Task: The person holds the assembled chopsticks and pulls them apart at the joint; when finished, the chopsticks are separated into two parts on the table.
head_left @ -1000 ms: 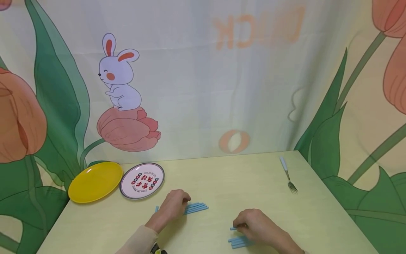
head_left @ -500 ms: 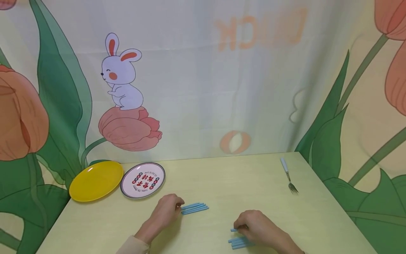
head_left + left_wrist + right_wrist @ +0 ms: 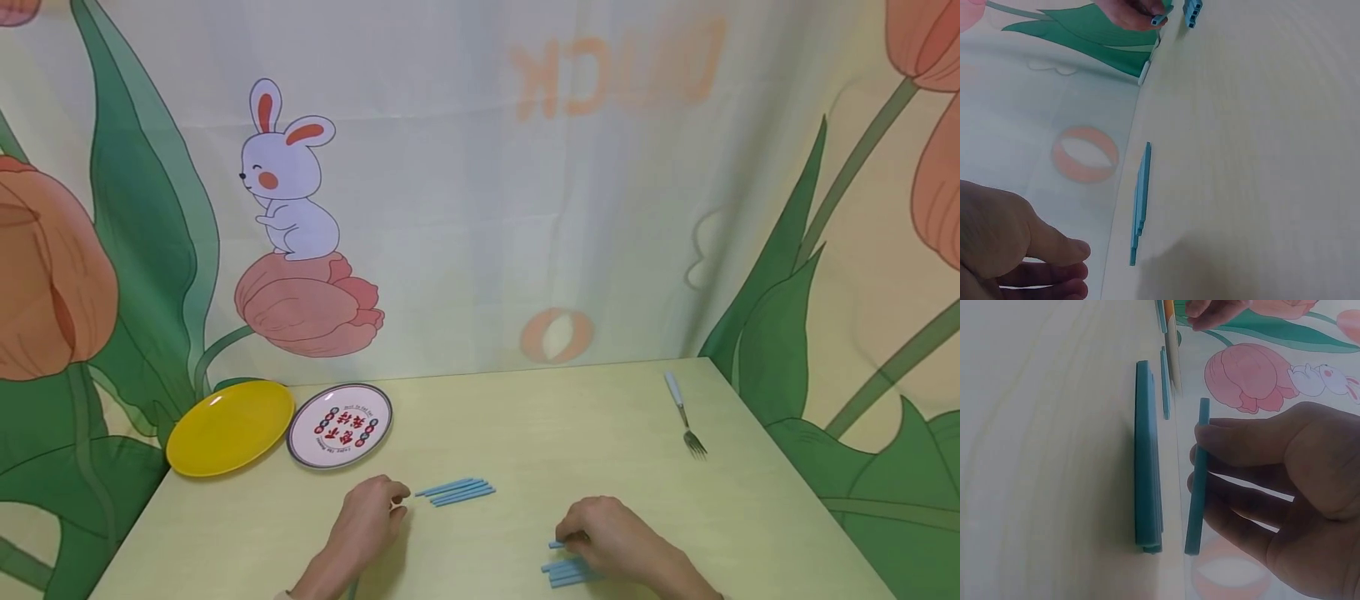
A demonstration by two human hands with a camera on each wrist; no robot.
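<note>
My right hand point(image 3: 611, 533) pinches a blue stick point(image 3: 1196, 506) between thumb and fingers. That stick is raised just over a small bundle of similar blue sticks point(image 3: 568, 573), partly hidden by the hand. Left of the middle, my left hand point(image 3: 371, 521) hovers with loosely bent fingers and nothing visible between them. Just right of its fingertips, several blue sticks point(image 3: 459, 492) lie side by side, one jutting further left. In the left wrist view, the left thumb point(image 3: 1063, 247) and fingers are apart from those sticks point(image 3: 1141, 197). Below the left wrist, a bluish bit point(image 3: 352, 589) shows, mostly hidden.
At the back left stand a yellow plate point(image 3: 228, 429) and a white plate point(image 3: 340, 427) with red lettering, side by side. A fork point(image 3: 684, 417) with a pale handle lies at the back right. A printed curtain point(image 3: 465, 192) hangs behind the table point(image 3: 540, 433).
My left hand has drawn back leftward and toward me, away from the left group of sticks, uncovering their left ends. The right hand stays nearly still with its stick.
</note>
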